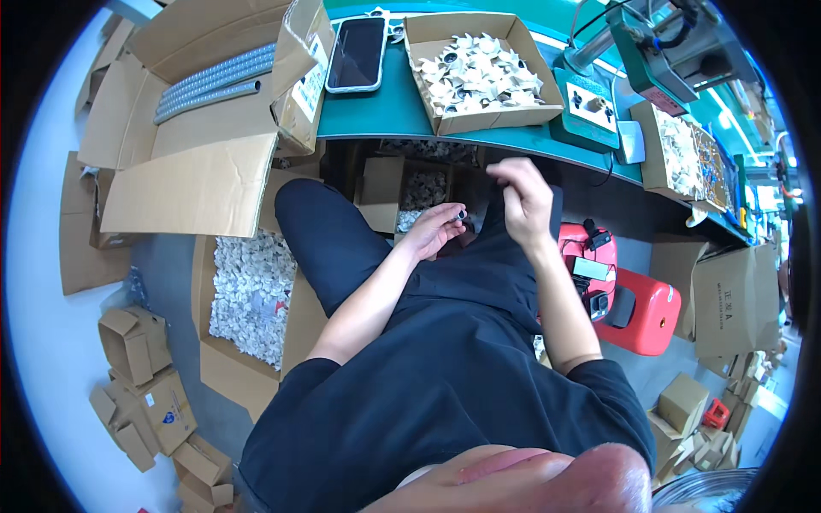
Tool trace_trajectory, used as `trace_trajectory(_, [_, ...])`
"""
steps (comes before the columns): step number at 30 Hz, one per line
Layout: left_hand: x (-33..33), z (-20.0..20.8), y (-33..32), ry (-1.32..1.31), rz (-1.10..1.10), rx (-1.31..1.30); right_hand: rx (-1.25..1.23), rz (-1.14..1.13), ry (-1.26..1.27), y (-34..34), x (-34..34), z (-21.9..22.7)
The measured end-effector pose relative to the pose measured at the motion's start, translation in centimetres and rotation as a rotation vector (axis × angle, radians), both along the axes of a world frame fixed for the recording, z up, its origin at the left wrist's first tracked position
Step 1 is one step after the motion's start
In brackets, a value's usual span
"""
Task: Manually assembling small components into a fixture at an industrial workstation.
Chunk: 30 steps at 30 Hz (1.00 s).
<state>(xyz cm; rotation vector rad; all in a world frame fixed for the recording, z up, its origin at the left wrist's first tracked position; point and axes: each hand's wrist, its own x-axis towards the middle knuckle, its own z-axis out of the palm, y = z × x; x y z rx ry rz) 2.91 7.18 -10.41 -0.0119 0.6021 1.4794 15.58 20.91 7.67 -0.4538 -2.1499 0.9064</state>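
Observation:
Above my lap, my left hand (434, 231) is closed, pinching a small round metal part (462, 215) with a dark centre between thumb and fingertips. To the right and a little higher is my right hand (523, 201), with fingers bent and thumb apart from them; no object shows in it. Both hands are below the near edge of the green bench (363, 120). Beyond them on the bench, a shallow cardboard tray (487, 122) holds a heap of white bladed parts (479, 75). At its right, a green fixture (586, 132) with a white top plate stands under a press head (654, 81).
An open carton (184, 184) at far left holds rows of grey metal cylinders (218, 81). A phone (357, 53) lies beside it. Below, a carton (207, 363) is full of small white pieces. A red case (646, 312) stands at my right; another parts box (654, 175) sits on the bench.

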Motion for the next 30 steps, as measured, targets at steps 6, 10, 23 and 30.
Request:
trace_trajectory(6, [0.7, 0.1, -0.6, -0.017, -0.104, 0.028, -0.336, 0.022, -0.192, -1.3, 3.1, -6.6])
trace_trajectory(10, [0.8, 0.2, -0.6, -0.010, -0.134, 0.023, -0.478, -0.035, -0.221, -1.4, 3.0, -6.5])
trace_trajectory(23, [1.3, 6.6, 3.0, -0.048, 0.032, 0.174, -0.144, 0.118, -0.225, -1.4, 1.6, -2.4])
trace_trajectory(30, [0.9, 6.2, 4.0, -0.088, 0.056, 0.274, -0.255, -0.118, -0.176, 5.1, 4.2, 2.4])
